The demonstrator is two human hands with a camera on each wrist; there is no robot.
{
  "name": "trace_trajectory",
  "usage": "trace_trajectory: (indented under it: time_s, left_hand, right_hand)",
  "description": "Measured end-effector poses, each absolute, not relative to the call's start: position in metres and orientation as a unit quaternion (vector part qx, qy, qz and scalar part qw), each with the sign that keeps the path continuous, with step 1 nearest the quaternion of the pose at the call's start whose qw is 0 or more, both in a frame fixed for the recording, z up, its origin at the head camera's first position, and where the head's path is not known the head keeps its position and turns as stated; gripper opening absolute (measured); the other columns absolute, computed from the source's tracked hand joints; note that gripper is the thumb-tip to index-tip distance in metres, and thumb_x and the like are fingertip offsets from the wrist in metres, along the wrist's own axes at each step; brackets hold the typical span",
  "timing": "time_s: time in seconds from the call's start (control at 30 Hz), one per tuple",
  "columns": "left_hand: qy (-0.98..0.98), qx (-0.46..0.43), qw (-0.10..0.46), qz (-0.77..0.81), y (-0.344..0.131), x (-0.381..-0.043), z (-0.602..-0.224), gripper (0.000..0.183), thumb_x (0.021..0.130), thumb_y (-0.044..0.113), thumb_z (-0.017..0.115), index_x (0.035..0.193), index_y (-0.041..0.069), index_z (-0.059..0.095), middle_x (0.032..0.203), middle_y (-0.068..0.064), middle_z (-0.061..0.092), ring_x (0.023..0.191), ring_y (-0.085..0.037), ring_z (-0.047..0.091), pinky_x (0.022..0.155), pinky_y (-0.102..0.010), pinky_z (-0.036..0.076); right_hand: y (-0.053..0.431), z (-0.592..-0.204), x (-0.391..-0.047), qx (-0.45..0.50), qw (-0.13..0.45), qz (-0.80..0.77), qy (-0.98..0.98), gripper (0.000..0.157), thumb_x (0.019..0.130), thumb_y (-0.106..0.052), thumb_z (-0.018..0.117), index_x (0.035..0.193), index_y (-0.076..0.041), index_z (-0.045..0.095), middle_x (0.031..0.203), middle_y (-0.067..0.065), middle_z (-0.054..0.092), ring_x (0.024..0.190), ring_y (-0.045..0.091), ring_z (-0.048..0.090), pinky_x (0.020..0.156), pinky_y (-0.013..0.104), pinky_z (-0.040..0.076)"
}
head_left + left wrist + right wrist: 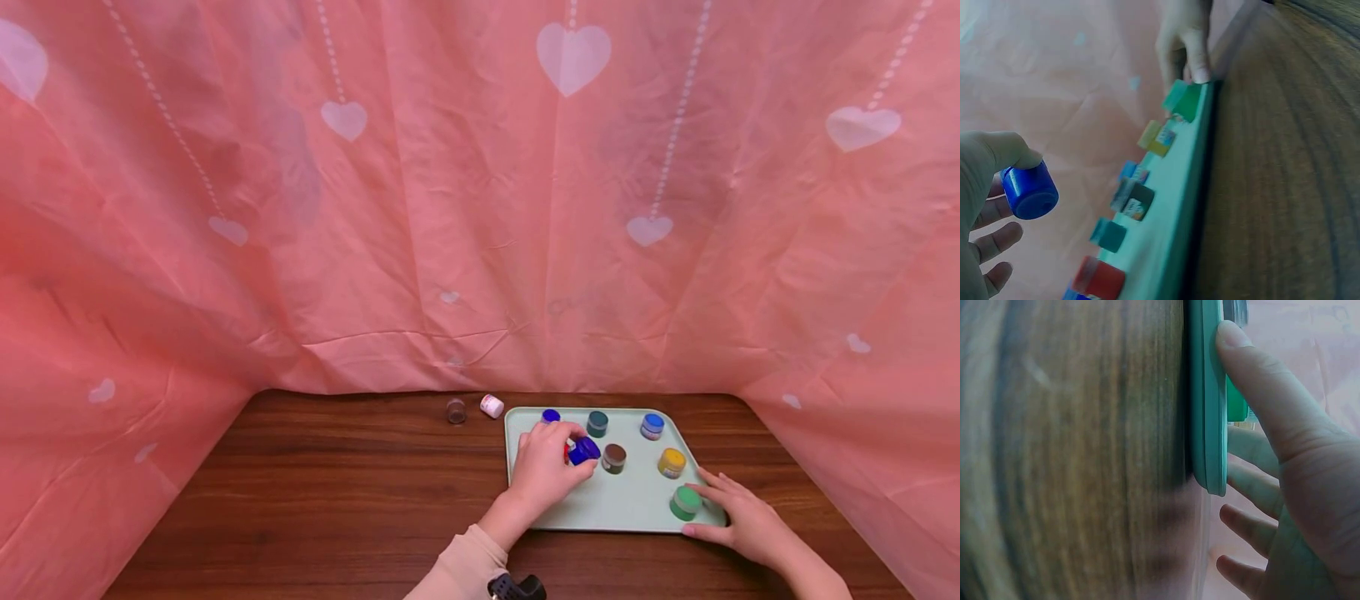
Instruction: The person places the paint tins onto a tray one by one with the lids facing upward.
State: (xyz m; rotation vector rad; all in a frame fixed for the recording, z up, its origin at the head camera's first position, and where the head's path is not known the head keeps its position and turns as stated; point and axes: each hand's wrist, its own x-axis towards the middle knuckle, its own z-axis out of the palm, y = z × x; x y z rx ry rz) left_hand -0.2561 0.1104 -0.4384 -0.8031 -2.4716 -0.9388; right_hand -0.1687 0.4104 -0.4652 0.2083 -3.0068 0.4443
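Note:
My left hand pinches a dark blue paint jar between thumb and fingers, over the left part of the pale green tray. In the left wrist view that blue jar is tilted, apart from the tray's jars. A red jar stands behind my left hand, mostly hidden in the head view. My right hand is at the tray's near right corner, its thumb at the rim and its fingers loosely extended beside a green jar.
On the tray also stand a teal jar, a brown jar, a yellow jar, a lighter blue jar and another dark blue jar. Left of it, a white jar and a brownish jar lie on the wooden table.

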Motion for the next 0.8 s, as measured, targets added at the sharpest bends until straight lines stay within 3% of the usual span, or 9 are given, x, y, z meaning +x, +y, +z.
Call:
trace_trajectory:
  time_s: [0.53,0.8]
  left_hand:
    - [-0.896,-0.321,0.126,-0.279,0.130,-0.247,-0.461,0.030,0.078,0.042,0.077,0.102,0.028,0.068,0.097,0.015,0.070,0.090,-0.001,0.059,0.071,-0.022,0.034]
    - [-0.888,-0.335,0.126,-0.288,0.144,-0.242,-0.464,0.032,0.079,0.042,0.076,0.106,0.028,0.069,0.098,0.016,0.070,0.089,0.004,0.061,0.075,-0.020,0.042]
  right_hand:
    - [0.409,-0.464,-0.166,0.079,0.071,0.140,-0.984,0.060,0.074,-0.047,0.079,0.117,-0.007,0.069,0.135,0.029,0.054,0.123,0.056,0.047,0.087,0.066,0.042]
    - [0.408,-0.465,-0.166,0.075,0.070,0.142,-0.985,0.059,0.073,-0.047,0.079,0.117,-0.007,0.069,0.135,0.028,0.054,0.123,0.056,0.046,0.088,0.066,0.042]
